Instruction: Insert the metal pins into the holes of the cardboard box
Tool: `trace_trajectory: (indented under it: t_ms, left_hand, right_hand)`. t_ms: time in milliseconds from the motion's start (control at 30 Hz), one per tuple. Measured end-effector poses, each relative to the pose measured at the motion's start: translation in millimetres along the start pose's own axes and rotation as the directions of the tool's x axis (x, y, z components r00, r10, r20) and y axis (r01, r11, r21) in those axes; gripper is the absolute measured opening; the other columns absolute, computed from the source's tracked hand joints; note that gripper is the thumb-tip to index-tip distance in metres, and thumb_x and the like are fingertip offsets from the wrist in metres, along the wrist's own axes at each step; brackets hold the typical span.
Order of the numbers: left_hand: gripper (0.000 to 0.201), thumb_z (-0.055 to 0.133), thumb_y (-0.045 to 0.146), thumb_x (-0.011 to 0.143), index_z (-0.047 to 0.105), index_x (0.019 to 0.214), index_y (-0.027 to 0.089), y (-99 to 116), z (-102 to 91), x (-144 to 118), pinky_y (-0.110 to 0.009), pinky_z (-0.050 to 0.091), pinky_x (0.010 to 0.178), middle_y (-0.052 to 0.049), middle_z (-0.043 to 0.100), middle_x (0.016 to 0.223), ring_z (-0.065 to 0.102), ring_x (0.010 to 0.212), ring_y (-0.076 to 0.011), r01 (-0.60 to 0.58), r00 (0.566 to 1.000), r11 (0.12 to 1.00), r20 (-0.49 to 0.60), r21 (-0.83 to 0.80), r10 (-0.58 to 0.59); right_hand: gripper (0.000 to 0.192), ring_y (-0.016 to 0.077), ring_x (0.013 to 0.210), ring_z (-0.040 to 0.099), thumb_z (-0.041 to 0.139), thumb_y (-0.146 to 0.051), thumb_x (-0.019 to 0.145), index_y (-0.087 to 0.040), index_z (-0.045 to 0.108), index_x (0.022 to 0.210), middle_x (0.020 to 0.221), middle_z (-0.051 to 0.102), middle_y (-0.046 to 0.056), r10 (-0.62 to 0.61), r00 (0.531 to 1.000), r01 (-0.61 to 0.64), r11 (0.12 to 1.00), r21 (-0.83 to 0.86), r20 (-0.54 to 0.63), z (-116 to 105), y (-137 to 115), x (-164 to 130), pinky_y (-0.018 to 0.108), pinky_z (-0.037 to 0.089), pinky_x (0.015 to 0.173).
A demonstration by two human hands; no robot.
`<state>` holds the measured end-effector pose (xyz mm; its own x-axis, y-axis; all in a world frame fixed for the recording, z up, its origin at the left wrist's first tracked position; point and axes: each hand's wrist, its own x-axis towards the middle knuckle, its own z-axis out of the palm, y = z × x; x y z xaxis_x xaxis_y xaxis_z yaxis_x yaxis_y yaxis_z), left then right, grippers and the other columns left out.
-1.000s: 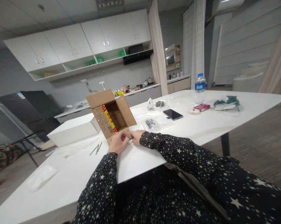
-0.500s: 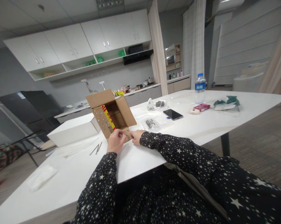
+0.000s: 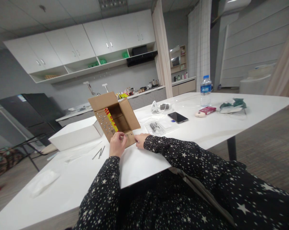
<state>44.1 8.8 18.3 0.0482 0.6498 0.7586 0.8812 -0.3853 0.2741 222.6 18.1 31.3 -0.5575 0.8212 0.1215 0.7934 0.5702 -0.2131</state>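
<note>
An open brown cardboard box [image 3: 101, 125] stands tilted on the white table, its opening facing me. Yellow-and-red tape and many small pale dots mark its left side. At the lower front flap, my left hand [image 3: 117, 144] is closed, thumb and fingertips pinched together; whatever is between them is too small to make out. My right hand [image 3: 141, 141] grips the right edge of that flap with curled fingers, which are partly hidden. Two thin dark metal rods [image 3: 100, 152] lie on the table left of my left hand.
A long white box [image 3: 74, 134] lies behind on the left, with crumpled white wrapping [image 3: 43, 182] nearer. Beyond my right hand are a clear packet of small dark parts [image 3: 155, 127] and a phone [image 3: 178, 117]. A water bottle [image 3: 206, 91] stands farther back.
My left hand has shifted slightly left along the flap, away from my right hand, uncovering more of the flap. My right hand and the box have stayed in place.
</note>
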Motion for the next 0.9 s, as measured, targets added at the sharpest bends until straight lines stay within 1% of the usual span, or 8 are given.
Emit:
trace_trajectory:
  t_ms: [233, 367, 533, 700, 800, 900]
  left_hand:
    - [0.013, 0.05, 0.029, 0.08, 0.056, 0.082, 0.019, -8, 5.1, 0, -0.028, 0.043, 0.07, -0.001, 0.059, 0.076, 0.053, 0.066, -0.0131, -0.006, 1.0, 1.0, 0.005, 0.013, 0.006]
    - [0.014, 0.049, 0.029, 0.082, 0.057, 0.085, 0.019, -9, 7.1, 0, -0.028, 0.043, 0.071, -0.002, 0.061, 0.08, 0.054, 0.068, -0.0135, -0.038, 0.999, 0.999, 0.018, 0.038, 0.037]
    - [0.018, 0.046, 0.03, 0.087, 0.06, 0.089, 0.019, -9, 8.7, 0, -0.03, 0.041, 0.077, -0.004, 0.064, 0.087, 0.057, 0.076, -0.0153, -0.089, 0.996, 0.989, 0.034, 0.121, 0.085]
    - [0.022, 0.043, 0.032, 0.089, 0.061, 0.094, 0.021, -7, 8.4, -1, -0.031, 0.039, 0.08, -0.004, 0.065, 0.091, 0.059, 0.088, -0.0178, -0.142, 0.99, 0.965, 0.046, 0.221, 0.135]
    - [0.024, 0.043, 0.03, 0.089, 0.062, 0.1, 0.022, -5, 6.6, -1, -0.032, 0.039, 0.081, -0.004, 0.065, 0.094, 0.058, 0.092, -0.0184, -0.154, 0.988, 0.951, 0.062, 0.269, 0.142]
    - [0.025, 0.044, 0.027, 0.087, 0.062, 0.104, 0.023, -2, 4.0, -2, -0.033, 0.039, 0.08, -0.005, 0.064, 0.096, 0.057, 0.095, -0.02, -0.148, 0.988, 0.935, 0.092, 0.322, 0.125]
  right_hand:
    - [0.03, 0.0282, 0.091, 0.063, 0.047, -0.033, 0.077, -0.021, 0.057, 0.102, 0.106, 0.064, 0.014, 0.006, 1.0, -0.006, 1.0, 0.004, -0.003, -1, 0, -1, 0.037, 0.049, 0.07]
    - [0.03, 0.0281, 0.091, 0.063, 0.047, -0.032, 0.076, -0.021, 0.058, 0.102, 0.105, 0.064, 0.014, 0.006, 1.0, -0.006, 1.0, 0.006, -0.005, -2, -1, -2, 0.037, 0.049, 0.07]
    - [0.031, 0.0275, 0.092, 0.063, 0.048, -0.033, 0.077, -0.021, 0.057, 0.104, 0.106, 0.065, 0.014, 0.014, 1.0, -0.014, 1.0, 0.008, -0.005, -1, 0, -1, 0.036, 0.049, 0.07]
    - [0.033, 0.0282, 0.092, 0.063, 0.049, -0.035, 0.076, -0.022, 0.058, 0.104, 0.107, 0.065, 0.014, 0.016, 1.0, -0.016, 1.0, 0.009, -0.013, 6, 2, 6, 0.037, 0.049, 0.07]
    - [0.031, 0.0278, 0.09, 0.064, 0.049, -0.034, 0.075, -0.022, 0.059, 0.103, 0.105, 0.065, 0.013, 0.027, 0.999, -0.027, 1.0, 0.006, -0.032, 9, 3, 9, 0.037, 0.049, 0.069]
    - [0.031, 0.028, 0.089, 0.064, 0.049, -0.033, 0.075, -0.022, 0.059, 0.102, 0.105, 0.065, 0.014, 0.021, 0.999, -0.021, 1.0, 0.006, -0.037, 10, 3, 10, 0.036, 0.049, 0.069]
